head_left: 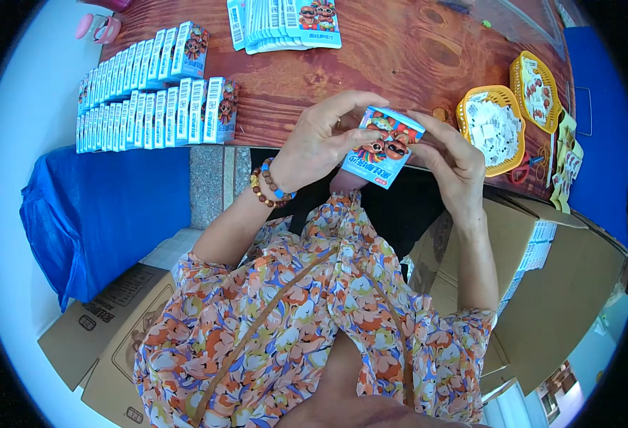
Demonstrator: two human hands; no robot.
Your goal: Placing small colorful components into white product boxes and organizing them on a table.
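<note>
Between both hands, above the table's near edge, is a small light-blue carton (pixel 376 158) printed with cartoon figures. My left hand (pixel 321 132) grips its left side, the thumb across the printed front. My right hand (pixel 453 153) holds the carton's right edge and upper corner with thumb and fingers. The carton is tilted, and its back is hidden. To the left stand two rows of matching blue boxes (pixel 158 114), packed side by side. At the far middle lies a fanned stack of flat blue cartons (pixel 285 25).
On the right of the wooden table (pixel 399 57) sit two yellow baskets (pixel 459 114) of small white packets, with red-handled scissors (pixel 519 173) alongside. Open cardboard boxes (pixel 563 292) stand below right, another carton (pixel 125 335) below left. A blue covered block (pixel 114 221) is at the left.
</note>
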